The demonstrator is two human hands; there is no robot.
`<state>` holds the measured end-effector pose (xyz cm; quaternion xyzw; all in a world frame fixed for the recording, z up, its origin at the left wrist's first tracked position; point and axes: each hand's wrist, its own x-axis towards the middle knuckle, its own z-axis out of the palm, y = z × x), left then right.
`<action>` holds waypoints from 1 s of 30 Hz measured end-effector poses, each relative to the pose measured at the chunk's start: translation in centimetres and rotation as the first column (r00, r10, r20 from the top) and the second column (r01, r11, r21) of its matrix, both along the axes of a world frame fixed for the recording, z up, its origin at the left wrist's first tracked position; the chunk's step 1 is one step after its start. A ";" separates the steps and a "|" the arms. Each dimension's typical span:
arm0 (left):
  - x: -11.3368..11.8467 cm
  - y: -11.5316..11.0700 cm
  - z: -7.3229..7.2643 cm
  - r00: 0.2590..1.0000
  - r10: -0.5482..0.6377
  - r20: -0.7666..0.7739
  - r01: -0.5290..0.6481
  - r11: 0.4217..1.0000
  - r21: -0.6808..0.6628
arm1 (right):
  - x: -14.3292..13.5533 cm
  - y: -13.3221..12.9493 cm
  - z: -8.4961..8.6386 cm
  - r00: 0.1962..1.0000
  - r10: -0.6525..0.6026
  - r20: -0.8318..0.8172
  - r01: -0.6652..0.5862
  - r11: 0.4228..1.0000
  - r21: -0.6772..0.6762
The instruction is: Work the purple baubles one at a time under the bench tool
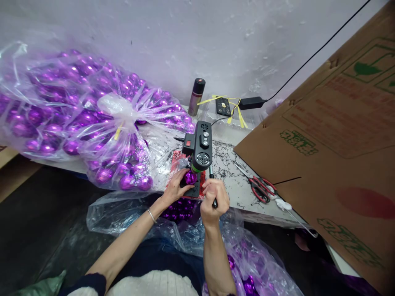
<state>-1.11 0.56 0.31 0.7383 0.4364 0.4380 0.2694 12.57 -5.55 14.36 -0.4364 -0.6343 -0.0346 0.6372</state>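
Observation:
A shiny purple ball ornament sits under the head of a small black bench press. My left hand holds the ball from the left, thumb and fingers on its sides. My right hand is wrapped round the black-gripped lever on the right of the press. Beneath the ball lies the dark base plate, over a red sheet. Just below the table edge, more purple ornaments lie in an open clear bag at my lap.
A tied clear bag of purple balls fills the left. Behind the press stand a spray can and a black power adapter. Red-handled scissors lie right, beside a large cardboard box. Black scraps litter the tabletop.

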 end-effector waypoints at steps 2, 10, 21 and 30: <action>-0.1 0.0 -0.1 1.000 -0.011 0.006 0.011 1.000 0.014 | -0.2 0.0 -0.9 1.000 -0.014 -0.023 0.014 1.000 0.007; 0.0 -0.1 -0.7 1.000 -0.010 0.026 0.007 0.997 0.082 | -0.6 0.5 -4.7 0.998 -0.032 -0.048 0.036 0.995 0.089; 0.1 -0.2 -0.4 0.998 -0.025 0.051 0.022 0.998 0.058 | -0.7 0.7 -5.8 0.995 -0.074 -0.061 0.079 0.992 0.095; 0.3 -0.1 -0.7 0.998 -0.010 0.069 0.006 0.998 0.056 | -0.5 1.2 -7.1 0.996 -0.065 -0.062 0.073 0.988 0.134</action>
